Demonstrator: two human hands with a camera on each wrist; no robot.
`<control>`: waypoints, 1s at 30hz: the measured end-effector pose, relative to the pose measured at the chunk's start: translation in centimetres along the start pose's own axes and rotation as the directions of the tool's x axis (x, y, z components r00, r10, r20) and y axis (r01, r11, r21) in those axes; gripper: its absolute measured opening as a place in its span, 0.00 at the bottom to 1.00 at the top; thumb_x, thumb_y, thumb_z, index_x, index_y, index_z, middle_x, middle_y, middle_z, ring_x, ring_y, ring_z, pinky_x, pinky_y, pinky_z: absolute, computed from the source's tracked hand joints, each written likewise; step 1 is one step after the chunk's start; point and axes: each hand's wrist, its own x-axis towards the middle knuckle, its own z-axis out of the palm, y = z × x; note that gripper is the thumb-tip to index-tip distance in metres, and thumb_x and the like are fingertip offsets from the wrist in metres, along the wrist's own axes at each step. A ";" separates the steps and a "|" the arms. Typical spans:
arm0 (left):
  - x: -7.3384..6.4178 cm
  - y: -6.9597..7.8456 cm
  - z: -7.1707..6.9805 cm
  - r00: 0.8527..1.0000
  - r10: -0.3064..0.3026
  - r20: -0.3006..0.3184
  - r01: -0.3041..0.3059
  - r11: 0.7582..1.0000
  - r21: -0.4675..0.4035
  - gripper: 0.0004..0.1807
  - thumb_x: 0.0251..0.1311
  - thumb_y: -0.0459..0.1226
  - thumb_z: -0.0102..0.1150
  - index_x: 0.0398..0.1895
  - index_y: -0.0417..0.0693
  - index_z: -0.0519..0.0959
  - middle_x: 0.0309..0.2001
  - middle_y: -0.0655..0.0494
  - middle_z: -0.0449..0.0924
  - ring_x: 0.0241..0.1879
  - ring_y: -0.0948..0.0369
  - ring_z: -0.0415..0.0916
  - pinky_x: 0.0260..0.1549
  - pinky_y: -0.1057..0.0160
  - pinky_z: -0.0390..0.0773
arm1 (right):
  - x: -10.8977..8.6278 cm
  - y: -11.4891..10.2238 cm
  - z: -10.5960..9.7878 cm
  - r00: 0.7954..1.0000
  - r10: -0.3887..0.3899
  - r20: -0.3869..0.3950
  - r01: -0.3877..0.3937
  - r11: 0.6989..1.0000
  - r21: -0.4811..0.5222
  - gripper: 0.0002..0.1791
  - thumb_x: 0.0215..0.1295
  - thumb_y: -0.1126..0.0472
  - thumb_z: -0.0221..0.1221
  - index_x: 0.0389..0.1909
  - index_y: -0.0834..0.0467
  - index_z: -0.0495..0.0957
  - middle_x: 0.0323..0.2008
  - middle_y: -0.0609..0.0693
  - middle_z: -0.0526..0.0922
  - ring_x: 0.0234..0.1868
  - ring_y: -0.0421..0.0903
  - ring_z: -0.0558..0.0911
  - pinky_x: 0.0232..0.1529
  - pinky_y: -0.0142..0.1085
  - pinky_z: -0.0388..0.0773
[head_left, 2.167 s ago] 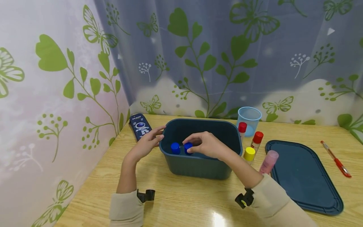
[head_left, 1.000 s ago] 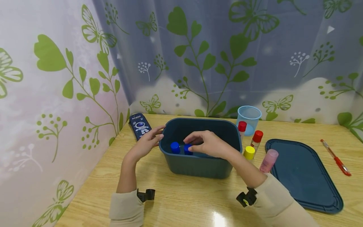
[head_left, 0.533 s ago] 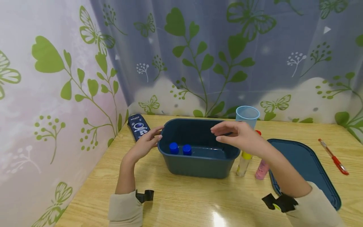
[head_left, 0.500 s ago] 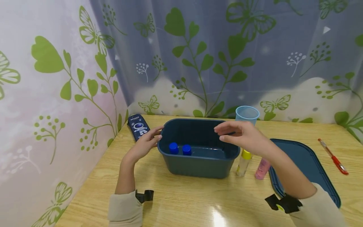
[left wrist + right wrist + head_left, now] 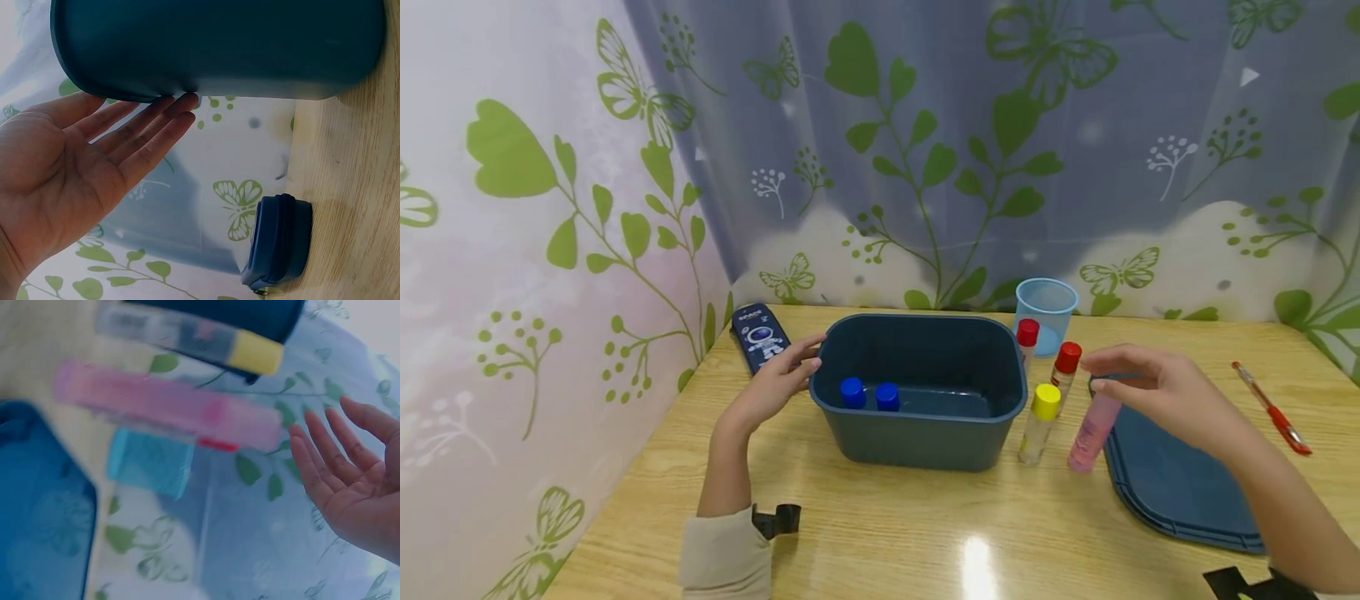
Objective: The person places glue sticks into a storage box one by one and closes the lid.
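Observation:
My left hand [image 5: 769, 390] touches the left wall of a dark teal bin [image 5: 917, 442] with nearly straight fingers, as the left wrist view also shows. Two blue-capped things stand inside the bin near its left end, a blue cap [image 5: 852, 392] and another blue cap [image 5: 887, 397]; what lies below the caps is hidden. My right hand [image 5: 1168, 398] is over the top of a slim pink bottle [image 5: 1092, 437], its fingers loosely bent. In the right wrist view that hand [image 5: 356, 469] holds nothing, and a gap separates its fingers from the blurred pink bottle [image 5: 169, 406].
Right of the bin stand a yellow-capped bottle [image 5: 1037, 425], a red-capped bottle [image 5: 1064, 371] and another red cap [image 5: 1027, 333]. Behind them is a light blue cup [image 5: 1047, 312]. A dark lid [image 5: 1180, 492] and red pen [image 5: 1270, 407] lie right; a space-print case [image 5: 760, 335] lies left.
My right hand has let go of the right-hand blue-capped thing inside the bin, risen out and moved right to the pink bottle. My left hand has stayed at the bin's left wall.

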 end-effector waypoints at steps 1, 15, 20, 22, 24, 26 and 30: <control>0.0 0.0 0.0 1.000 0.001 0.000 -0.001 1.000 0.000 0.25 0.71 0.40 0.39 0.69 0.46 0.55 0.66 0.39 0.53 0.63 0.46 0.55 0.57 0.46 0.60 | -0.2 0.5 0.1 1.000 0.008 0.003 -0.008 1.000 -0.007 0.18 0.65 0.60 0.56 0.53 0.62 0.74 0.50 0.59 0.76 0.44 0.48 0.80 0.39 0.35 0.78; -0.1 0.2 0.0 1.000 -0.004 0.004 0.004 1.000 0.003 0.25 0.72 0.40 0.39 0.70 0.46 0.54 0.66 0.39 0.53 0.63 0.46 0.55 0.57 0.47 0.61 | -2.3 3.9 2.0 0.996 0.081 -0.028 -0.081 0.997 0.001 0.22 0.64 0.57 0.58 0.57 0.61 0.71 0.50 0.59 0.75 0.43 0.47 0.80 0.37 0.40 0.79; -0.2 0.3 0.0 1.000 -0.008 0.003 0.008 1.000 0.004 0.25 0.72 0.40 0.39 0.70 0.47 0.54 0.66 0.39 0.53 0.63 0.46 0.54 0.57 0.47 0.61 | -2.4 4.2 2.7 0.995 0.057 -0.081 -0.058 0.998 -0.006 0.21 0.63 0.58 0.59 0.55 0.60 0.72 0.50 0.56 0.74 0.41 0.27 0.74 0.36 0.28 0.76; -0.2 0.3 0.0 1.000 -0.008 0.001 0.008 1.000 0.001 0.25 0.72 0.40 0.39 0.70 0.47 0.55 0.66 0.40 0.53 0.64 0.47 0.54 0.57 0.47 0.61 | -2.4 4.4 3.0 0.994 0.039 -0.101 -0.040 0.999 -0.010 0.20 0.63 0.59 0.59 0.54 0.60 0.72 0.49 0.56 0.74 0.41 0.24 0.72 0.36 0.25 0.75; -0.2 0.2 -0.1 1.000 -0.007 0.000 0.007 1.000 -0.003 0.25 0.72 0.40 0.39 0.70 0.47 0.55 0.66 0.40 0.53 0.63 0.47 0.54 0.57 0.46 0.60 | -2.4 4.4 3.1 0.992 0.035 -0.117 -0.038 0.999 -0.022 0.19 0.62 0.60 0.59 0.53 0.59 0.73 0.49 0.56 0.75 0.40 0.24 0.72 0.35 0.27 0.76; -0.2 0.1 -0.1 1.000 -0.005 0.000 0.005 1.000 -0.006 0.25 0.71 0.40 0.39 0.70 0.47 0.55 0.66 0.40 0.54 0.63 0.47 0.55 0.57 0.45 0.60 | -2.4 4.4 3.2 0.991 0.038 -0.129 -0.043 0.998 -0.035 0.18 0.62 0.60 0.59 0.53 0.58 0.73 0.49 0.56 0.75 0.40 0.25 0.72 0.35 0.27 0.77; -0.2 0.3 0.0 1.000 -0.004 0.001 0.004 1.000 -0.004 0.25 0.71 0.41 0.39 0.70 0.47 0.55 0.65 0.40 0.54 0.63 0.47 0.55 0.57 0.45 0.60 | -2.4 4.1 3.0 0.988 0.042 -0.146 -0.050 0.998 -0.048 0.18 0.62 0.59 0.60 0.52 0.57 0.74 0.50 0.55 0.76 0.40 0.24 0.73 0.33 0.28 0.77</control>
